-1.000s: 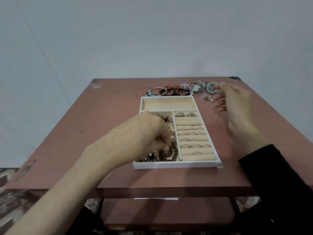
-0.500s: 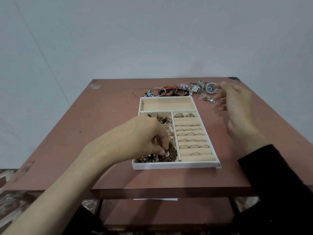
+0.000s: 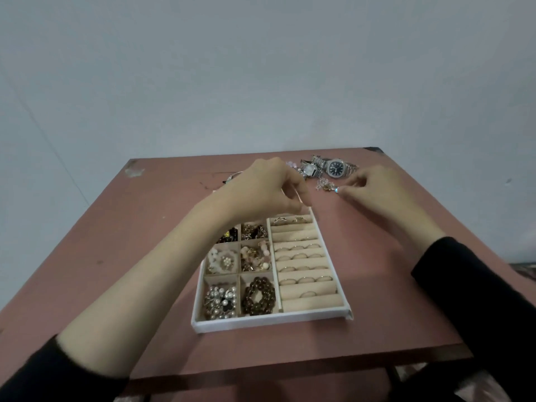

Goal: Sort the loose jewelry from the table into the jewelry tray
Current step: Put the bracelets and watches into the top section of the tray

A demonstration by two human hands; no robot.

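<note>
The jewelry tray [image 3: 269, 322] sits near the table's [image 3: 116, 256] front edge, with bare wood on both sides. 2 watches [image 3: 336, 167] lie beyond it. The right hand [image 3: 377, 192] pinches a chain [image 3: 327, 185]. The left hand [image 3: 269, 187] is curled; I cannot tell whether it holds anything.

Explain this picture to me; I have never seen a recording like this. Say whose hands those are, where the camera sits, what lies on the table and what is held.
There is no machine here: a person works with two bare hands, and the one camera sits on their head, looking forward and down, so the arms reach in from the bottom edge. On the reddish table stands a white jewelry tray; its small compartments hold a pearl brooch and a brown bead bracelet, its padded rolls hold rings. Beyond the tray lie loose pieces, among them a dark-dial watch and a square-faced watch. The left hand hangs with curled fingers over the tray's far end; whether it holds anything is hidden. The right hand pinches a small chain trinket on the table.
</note>
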